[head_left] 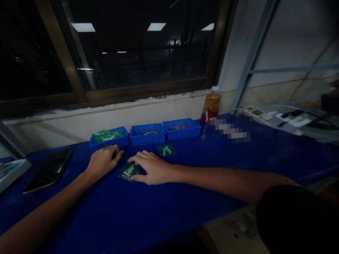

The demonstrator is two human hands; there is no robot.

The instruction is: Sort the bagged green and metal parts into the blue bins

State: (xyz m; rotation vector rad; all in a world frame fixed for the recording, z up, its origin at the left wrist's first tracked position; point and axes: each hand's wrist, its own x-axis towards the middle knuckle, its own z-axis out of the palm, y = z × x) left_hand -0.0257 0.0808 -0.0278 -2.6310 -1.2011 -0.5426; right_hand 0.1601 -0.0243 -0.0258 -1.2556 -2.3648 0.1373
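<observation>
My right hand (153, 168) rests over a small green packet (129, 170) with pale pieces on it, thumb and fingers apart at its right side. To its left, my left hand (104, 161) hovers or rests near the front of the left blue bin (123, 140), fingers curled; whether it holds anything is hidden. A second green packet (167, 149) lies flat beyond my right wrist. Green packets fill the left bin. The middle bin (147, 139) and the right bin (183, 133) hold small thin parts.
A phone (48, 170) and a white tray-like object (5, 180) lie at the left. At the back right stands an orange drink bottle (211, 105). Cables and white devices (288, 120) sit at the far right. A window wall borders the blue table (118, 215).
</observation>
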